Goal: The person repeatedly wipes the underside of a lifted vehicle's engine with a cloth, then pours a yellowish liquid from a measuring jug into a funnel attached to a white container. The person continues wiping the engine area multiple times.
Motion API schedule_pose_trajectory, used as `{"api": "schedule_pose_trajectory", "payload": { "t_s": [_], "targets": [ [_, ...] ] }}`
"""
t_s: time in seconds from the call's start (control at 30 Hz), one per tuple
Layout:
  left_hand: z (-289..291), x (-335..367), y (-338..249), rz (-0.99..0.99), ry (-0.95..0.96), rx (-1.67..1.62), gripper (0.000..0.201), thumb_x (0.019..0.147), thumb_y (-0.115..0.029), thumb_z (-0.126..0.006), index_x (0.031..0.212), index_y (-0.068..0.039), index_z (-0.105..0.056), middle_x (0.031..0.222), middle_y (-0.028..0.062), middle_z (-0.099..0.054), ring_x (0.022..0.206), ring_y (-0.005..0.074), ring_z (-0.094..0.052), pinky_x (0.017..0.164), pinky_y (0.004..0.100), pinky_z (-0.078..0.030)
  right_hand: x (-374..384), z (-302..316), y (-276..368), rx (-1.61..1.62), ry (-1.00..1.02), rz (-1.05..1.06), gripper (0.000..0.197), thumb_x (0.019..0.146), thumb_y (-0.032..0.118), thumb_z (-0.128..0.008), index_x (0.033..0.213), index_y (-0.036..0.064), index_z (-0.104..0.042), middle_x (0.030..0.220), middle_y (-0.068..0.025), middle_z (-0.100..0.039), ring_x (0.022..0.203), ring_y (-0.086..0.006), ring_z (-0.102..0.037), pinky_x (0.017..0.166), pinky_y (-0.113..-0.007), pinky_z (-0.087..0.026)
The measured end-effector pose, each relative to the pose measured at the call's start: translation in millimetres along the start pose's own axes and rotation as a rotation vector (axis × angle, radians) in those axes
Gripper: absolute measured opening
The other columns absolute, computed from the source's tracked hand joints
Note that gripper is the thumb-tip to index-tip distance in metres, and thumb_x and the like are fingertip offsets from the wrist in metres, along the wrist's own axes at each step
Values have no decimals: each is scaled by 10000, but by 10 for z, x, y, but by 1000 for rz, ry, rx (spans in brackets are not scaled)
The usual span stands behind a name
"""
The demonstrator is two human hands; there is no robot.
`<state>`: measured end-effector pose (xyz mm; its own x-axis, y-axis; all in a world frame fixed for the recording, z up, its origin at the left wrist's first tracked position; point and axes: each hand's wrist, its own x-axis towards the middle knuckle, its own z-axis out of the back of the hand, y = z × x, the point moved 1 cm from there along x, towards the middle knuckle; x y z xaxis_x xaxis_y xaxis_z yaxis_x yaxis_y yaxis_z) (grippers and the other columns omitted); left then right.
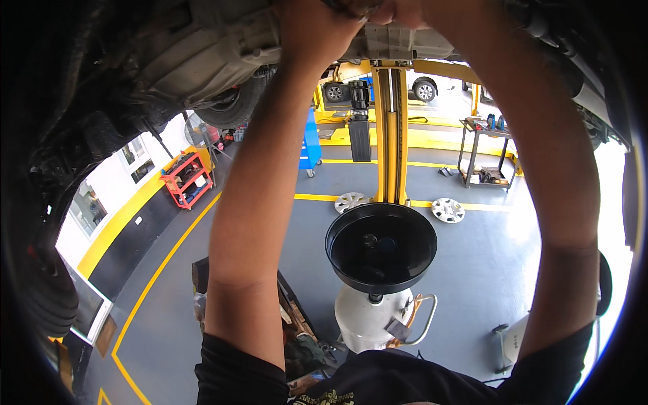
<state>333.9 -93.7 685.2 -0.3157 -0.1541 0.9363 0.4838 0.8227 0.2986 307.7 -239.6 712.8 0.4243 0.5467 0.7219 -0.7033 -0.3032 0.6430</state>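
Note:
Both my arms reach overhead to the underside of a raised vehicle point(209, 64). My left hand point(318, 30) is closed at the top edge of the picture, beside a dark part I cannot make out. Close to its right, my right hand point(408, 12) has its fingers curled in against the same spot; the upper edge cuts off most of it. What the two hands grip is hidden. Below them stands a waste oil drainer, its wide black funnel pan point(381, 246) holding dark liquid, on a white tank point(371, 316) with a side handle.
A yellow lift post point(390, 135) rises behind the drainer, with two wheel covers point(447, 210) on the floor by it. A red tool cart point(187, 179), a blue cabinet point(310, 142) and a dark metal trolley point(487, 152) stand farther back. A cluttered cart point(297, 317) is close at left.

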Motion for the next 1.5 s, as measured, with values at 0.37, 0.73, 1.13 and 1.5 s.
{"api": "schedule_pose_trajectory", "payload": {
  "t_s": [0.37,0.73,1.13,1.5],
  "targets": [
    [-270,67,110,-51,-284,-14,355,767,-104,-829,1058,-49,-635,949,190,-693,931,418,-684,800,480,-535,-74,175,187,-1072,-394,666,149,927,192,-737,982,62,-692,935,-162,-693,878,-292,-711,748,-411,-565],
    [-230,120,87,-153,-321,98,410,770,-205,-853,1037,9,-627,923,242,-670,902,477,-657,760,520,-515,164,82,112,-1531,-457,1200,272,986,388,-662,933,124,-703,859,-106,-701,756,-323,-715,635,-442,-589],
    [-190,120,68,-114,-284,-44,408,758,-243,-879,979,19,-658,818,210,-684,793,425,-690,664,495,-514,347,-119,69,-1398,-516,1116,294,1006,362,-634,919,137,-802,765,-131,-733,696,-344,-729,650,-451,-614],
    [-225,77,151,-113,-307,-31,435,751,-247,-879,1003,30,-658,794,207,-670,787,434,-678,684,498,-514,428,-118,-63,-1269,-573,1178,318,1012,336,-635,873,90,-780,796,-165,-732,755,-381,-705,756,-470,-595]
  ]
}}
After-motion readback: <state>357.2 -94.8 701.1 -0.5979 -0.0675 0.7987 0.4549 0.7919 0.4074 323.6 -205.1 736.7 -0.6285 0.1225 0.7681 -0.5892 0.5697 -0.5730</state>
